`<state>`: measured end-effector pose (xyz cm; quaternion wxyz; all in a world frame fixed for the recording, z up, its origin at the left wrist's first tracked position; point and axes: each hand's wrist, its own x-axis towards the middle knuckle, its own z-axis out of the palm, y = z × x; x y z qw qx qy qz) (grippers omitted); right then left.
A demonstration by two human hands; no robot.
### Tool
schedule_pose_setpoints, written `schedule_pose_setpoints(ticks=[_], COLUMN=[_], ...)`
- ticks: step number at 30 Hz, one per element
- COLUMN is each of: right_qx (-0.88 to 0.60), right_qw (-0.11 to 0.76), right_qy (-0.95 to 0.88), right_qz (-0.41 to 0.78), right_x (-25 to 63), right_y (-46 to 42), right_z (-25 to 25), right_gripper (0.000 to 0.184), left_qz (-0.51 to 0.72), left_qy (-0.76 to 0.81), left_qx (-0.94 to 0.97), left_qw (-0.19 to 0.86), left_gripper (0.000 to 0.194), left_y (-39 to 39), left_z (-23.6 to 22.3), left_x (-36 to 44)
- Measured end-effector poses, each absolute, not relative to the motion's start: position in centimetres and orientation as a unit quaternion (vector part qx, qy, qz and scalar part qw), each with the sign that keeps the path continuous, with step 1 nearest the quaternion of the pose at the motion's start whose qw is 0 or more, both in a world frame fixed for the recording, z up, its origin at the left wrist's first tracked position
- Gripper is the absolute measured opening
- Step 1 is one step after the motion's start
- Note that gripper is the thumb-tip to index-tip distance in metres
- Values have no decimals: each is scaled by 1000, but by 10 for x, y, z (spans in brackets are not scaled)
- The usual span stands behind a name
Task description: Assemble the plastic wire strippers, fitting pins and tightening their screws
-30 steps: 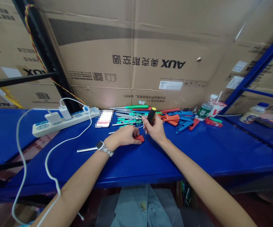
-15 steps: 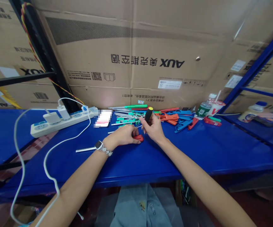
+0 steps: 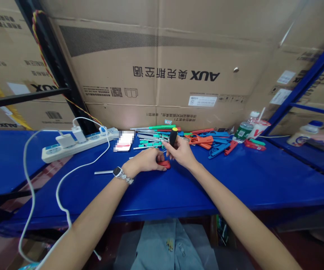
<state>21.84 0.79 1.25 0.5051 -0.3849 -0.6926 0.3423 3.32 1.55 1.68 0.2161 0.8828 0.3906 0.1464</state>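
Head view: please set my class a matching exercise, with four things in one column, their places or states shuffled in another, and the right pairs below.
Things
1. Watch
2. Black-and-yellow tool handle
3. Power strip
4. Frontmost red piece

Places or states
A. Held in the right hand
B. Held by the left hand
C. Has white plugs in it
D. Worn on the left wrist

Pairs: 1-D, 2-A, 3-C, 4-B

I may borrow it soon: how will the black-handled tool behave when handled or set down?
The tool should feel stiff, since its handle looks thick and solid above the right hand. Laid on the table, it could roll, as the handle looks rounded and the tabletop smooth.
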Motion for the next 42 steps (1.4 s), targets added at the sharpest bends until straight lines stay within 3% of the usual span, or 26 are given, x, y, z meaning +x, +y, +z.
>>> schedule_pose_setpoints(ticks=[7, 13, 20, 27, 31, 35, 39, 42], right_qx=[-392, -425, -416, -324, -335, -355, -389, -346], right_qw=[507, 494, 476, 420, 446, 458, 472, 443], right_qy=[-695, -696, -725, -752, -737, -724, -710, -723], right_qz=[327, 302, 274, 392, 381, 375, 351, 401], right_x=[218, 217, 223, 236, 233, 226, 226, 233], right_y=[7, 9, 9, 2, 6, 7, 5, 1], right_z=[15, 15, 15, 30, 25, 16, 15, 23], right_gripper=[31, 24, 22, 39, 40, 35, 33, 39], left_qz=[477, 599, 588, 567, 612, 634, 579, 524], left_qy=[275, 284, 280, 277, 291, 315, 274, 245], left_qx=[808, 694, 713, 699, 683, 650, 705, 750], left_qw=[210, 282, 259, 337, 272, 275, 302, 321], left_gripper=[22, 29, 29, 38, 37, 34, 30, 36], left_y=[16, 17, 15, 7, 5, 5, 5, 6], left_z=[32, 47, 50, 42, 41, 42, 46, 49], left_x=[43, 81, 88, 76, 83, 91, 85, 74])
